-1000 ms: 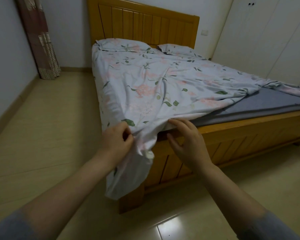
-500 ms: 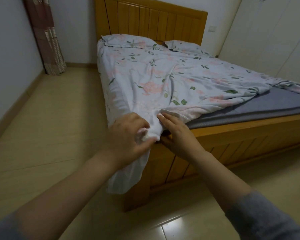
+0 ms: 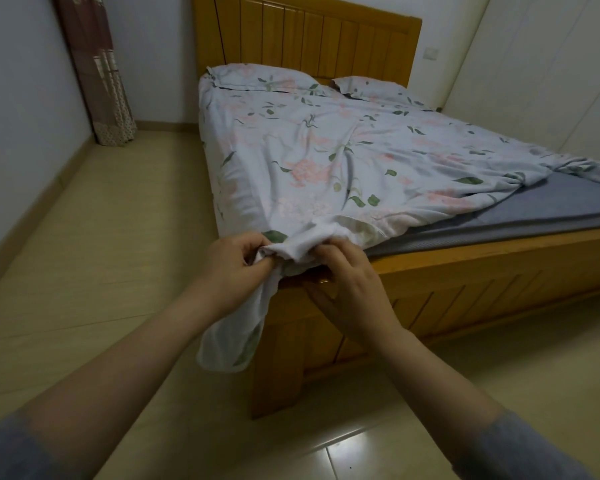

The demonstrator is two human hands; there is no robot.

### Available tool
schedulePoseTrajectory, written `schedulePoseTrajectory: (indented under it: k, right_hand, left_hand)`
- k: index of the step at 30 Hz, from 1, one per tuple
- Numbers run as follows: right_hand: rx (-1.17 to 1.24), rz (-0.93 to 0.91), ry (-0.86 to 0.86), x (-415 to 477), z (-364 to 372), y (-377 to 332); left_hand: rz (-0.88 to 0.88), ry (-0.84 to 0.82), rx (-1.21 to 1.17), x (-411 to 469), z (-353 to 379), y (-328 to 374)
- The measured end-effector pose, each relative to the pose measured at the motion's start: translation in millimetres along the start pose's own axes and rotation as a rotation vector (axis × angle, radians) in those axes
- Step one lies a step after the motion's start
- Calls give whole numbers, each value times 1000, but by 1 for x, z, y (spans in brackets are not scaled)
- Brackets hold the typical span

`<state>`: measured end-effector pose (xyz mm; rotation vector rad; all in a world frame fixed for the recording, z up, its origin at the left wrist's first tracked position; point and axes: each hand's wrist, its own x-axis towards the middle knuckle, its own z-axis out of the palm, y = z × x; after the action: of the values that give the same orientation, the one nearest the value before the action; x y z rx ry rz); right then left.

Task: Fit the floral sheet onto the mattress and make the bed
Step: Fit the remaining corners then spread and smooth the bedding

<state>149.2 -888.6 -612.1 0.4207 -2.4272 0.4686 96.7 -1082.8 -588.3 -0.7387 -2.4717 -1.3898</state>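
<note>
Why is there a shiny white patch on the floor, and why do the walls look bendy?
Head view: the bright patch on the floor tiles is glare, seemingly a reflected light; the wide-angle lens tilts and stretches the walls, the wardrobe doors and the forearms near the edges; the room is dim, and the left hand and right hand look slightly soft.

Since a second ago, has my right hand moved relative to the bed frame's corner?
Yes. The right hand has shifted left along the footboard toward the corner, closing up against the left hand on the bunched floral sheet.
</note>
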Motion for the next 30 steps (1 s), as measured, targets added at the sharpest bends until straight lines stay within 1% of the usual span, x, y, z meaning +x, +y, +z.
schedulePoseTrajectory:
  k: [2,4,8,11,14,16,17,19,20,21,23,24,26,28,30]
  right_hand:
    - [6,48,44,9,1,-2]
    - [-3,76,46,20,1,-1]
    - [-48,63,59,30,-5,6]
    - [6,40,-2,24,-19,13]
    - [64,20,-57,14,-36,18]
    - [152,79,-50,11,-47,18]
    - [230,133,-41,12,-52,16]
    - [333,215,-15,14,-61,15]
    - [342,232,-17,15,-65,15]
    - [340,238,-31,16,-67,15]
    - [323,240,-55,18,-69,14]
    - [315,240,-58,19,-70,14]
    - [324,240,-58,22,-70,13]
    - [332,248,-50,21,-71,14]
    - [313,253,-38,19,-71,13]
  left_hand:
    - [10,-46,-78,-2,-4,0]
    - [24,-70,-105,-3,-8,-2]
    - [12,-79,-115,-10,-13,-8]
    - [43,-50,-26,-15,-16,-14]
    - [79,-40,117,-14,-17,-17]
    - [162,10,294,-14,-15,-17]
    - [220,66,363,-15,-14,-13]
    - [329,176,391,-18,-8,-2]
    - [387,211,382,-21,-4,4]
    - [450,229,381,-24,1,11]
    - [541,187,420,-30,12,19]
    - [546,144,457,-33,20,22]
    - [479,100,487,-34,31,23]
    - [402,126,420,-31,36,26]
    - [362,143,340,-25,36,28]
